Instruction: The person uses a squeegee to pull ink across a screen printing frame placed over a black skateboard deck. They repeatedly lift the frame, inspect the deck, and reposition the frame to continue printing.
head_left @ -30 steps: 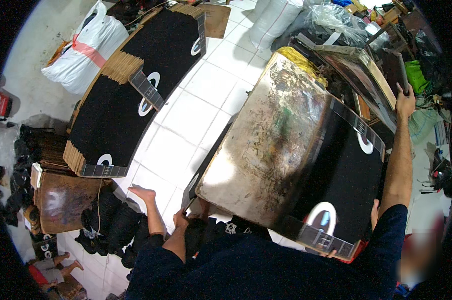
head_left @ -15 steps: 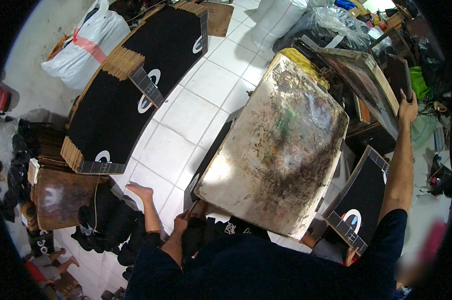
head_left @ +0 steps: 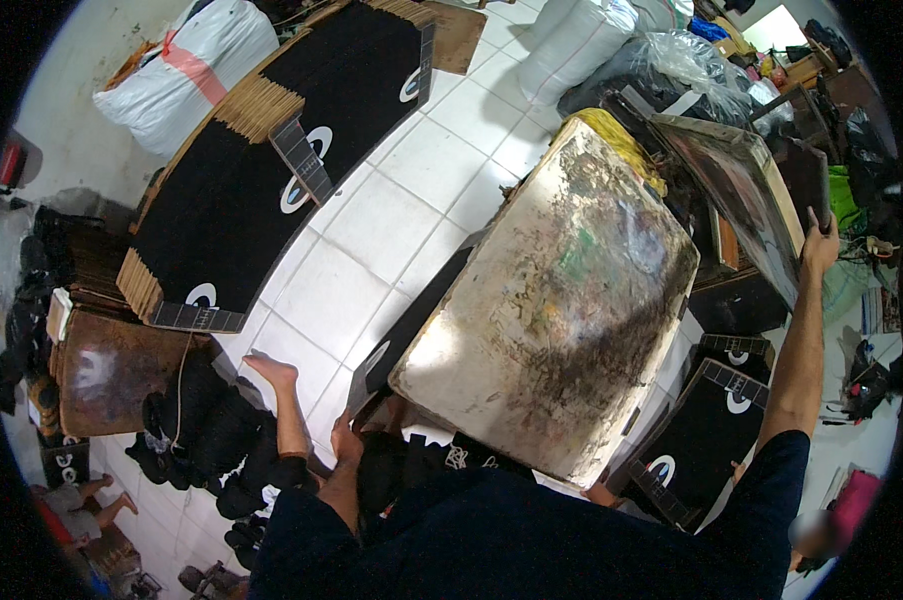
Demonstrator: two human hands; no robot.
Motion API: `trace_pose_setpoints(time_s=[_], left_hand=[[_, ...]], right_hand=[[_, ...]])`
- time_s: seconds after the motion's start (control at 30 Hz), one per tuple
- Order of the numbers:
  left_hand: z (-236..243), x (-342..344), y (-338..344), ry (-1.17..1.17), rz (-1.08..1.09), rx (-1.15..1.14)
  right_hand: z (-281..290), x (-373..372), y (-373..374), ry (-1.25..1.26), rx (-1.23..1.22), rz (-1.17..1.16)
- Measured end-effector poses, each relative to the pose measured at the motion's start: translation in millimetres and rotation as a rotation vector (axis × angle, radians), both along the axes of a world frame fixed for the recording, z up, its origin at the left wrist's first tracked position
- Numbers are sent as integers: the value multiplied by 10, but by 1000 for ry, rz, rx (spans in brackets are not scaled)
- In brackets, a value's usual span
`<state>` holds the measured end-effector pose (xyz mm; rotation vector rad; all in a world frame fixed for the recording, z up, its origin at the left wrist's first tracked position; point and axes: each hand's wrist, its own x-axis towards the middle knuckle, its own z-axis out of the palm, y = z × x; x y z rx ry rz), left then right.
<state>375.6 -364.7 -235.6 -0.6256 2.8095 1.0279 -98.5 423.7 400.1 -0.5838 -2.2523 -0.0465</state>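
My left hand [head_left: 347, 442] is closed at the near corner of a black fabric-covered board [head_left: 423, 307], which has a white eye-like print and stands low beside the stained table. My right arm reaches far to the right, where my right hand [head_left: 819, 247] grips the edge of a dark, flat-framed screen [head_left: 806, 185]. A wooden-framed screen [head_left: 741, 185] leans next to it, tilted up. Between my arms lies a large tabletop pad [head_left: 561, 290], pale and smeared with dark, green and bluish paint stains.
Long rows of black printed boards [head_left: 231, 200] stand on the white tiled floor [head_left: 356, 270] at left. More black boards [head_left: 691, 440] lie at right, with another person's fingers by them. A brown board [head_left: 121, 375], a bare foot [head_left: 271, 372], and white sacks [head_left: 576, 45] are around.
My left hand has shifted slightly left along with the black board's corner. My right hand has come down a little with the screen. At right, a second black board now shows beside the first.
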Motion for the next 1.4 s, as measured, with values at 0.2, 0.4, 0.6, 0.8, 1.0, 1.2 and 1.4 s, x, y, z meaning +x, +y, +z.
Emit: trace_pose_setpoints(time_s=[0.2, 0.4, 0.6, 0.8, 1.0, 1.2, 1.4], left_hand=[[169, -261, -171, 61, -2, -123], [1408, -1377, -303, 622, -86, -600], [2726, -2968, 6, 713, -98, 81], [3079, -3676, 356, 571, -198, 375], [4191, -3563, 799, 685, -401, 119], [5100, -2885, 1288, 1043, -728, -51], [4625, -1859, 2455, 856, -1290, -63]], right_hand=[[-2, -17, 28, 34, 63, 33], [8, -41, 57, 8, 6, -7], [7, -73, 62, 0, -7, -69], [-11, -3, -115, 18, -11, -58], [10, -7, -276, 33, -37, -12], [119, -88, -334, -21, -56, -20], [142, -63, -448, -48, -69, -17]])
